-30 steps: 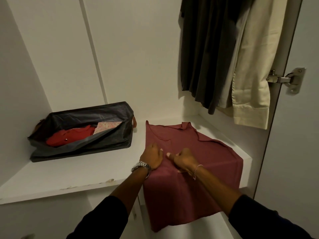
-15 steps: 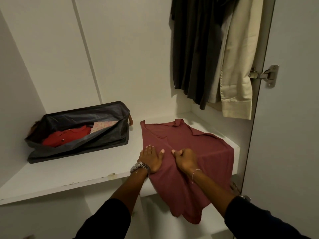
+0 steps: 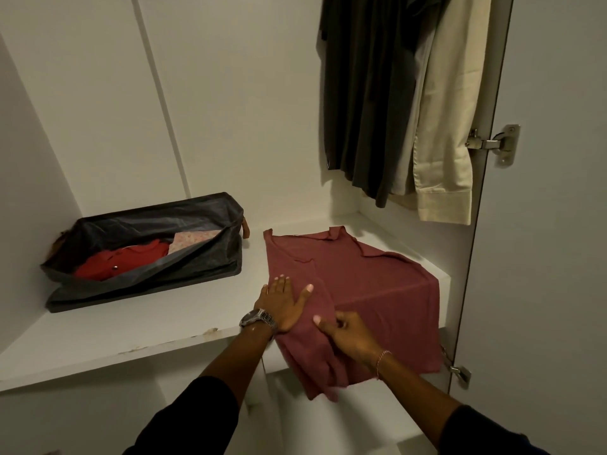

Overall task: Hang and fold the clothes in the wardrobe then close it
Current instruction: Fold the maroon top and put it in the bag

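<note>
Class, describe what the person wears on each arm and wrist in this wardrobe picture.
Both arms have dark sleeves pushed up the forearm. The left hand has a silver metal-link wristwatch at the wrist. The right hand has a thin, pale beaded bracelet.

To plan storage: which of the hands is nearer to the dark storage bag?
Left. The left hand lies beside the dark storage bag; the right hand is farther right.

white wardrobe shelf | 9 o'clock: open dark grey fabric storage bag | 3 o'clock: maroon collared shirt, hem overhanging front edge
</note>
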